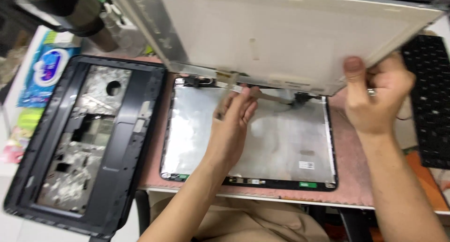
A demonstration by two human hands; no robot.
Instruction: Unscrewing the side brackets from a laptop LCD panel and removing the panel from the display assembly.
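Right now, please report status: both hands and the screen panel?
Left hand pinching flat ribbon cable. Right hand holding tilted screen panel by its edge. Cable runs to panel underside above back cover.

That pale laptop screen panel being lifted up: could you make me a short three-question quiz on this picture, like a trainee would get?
1. True or false: the right hand holds the lifted screen panel by its lower right edge.
2. What do the left hand's fingers pinch? A) a screwdriver B) a flat ribbon cable C) a keyboard key
3. Which part lies on the person's left of the silvery back cover?

Key: 1 true. 2 B. 3 the dark palm-rest frame, inner side up; the black keyboard lies on the right.
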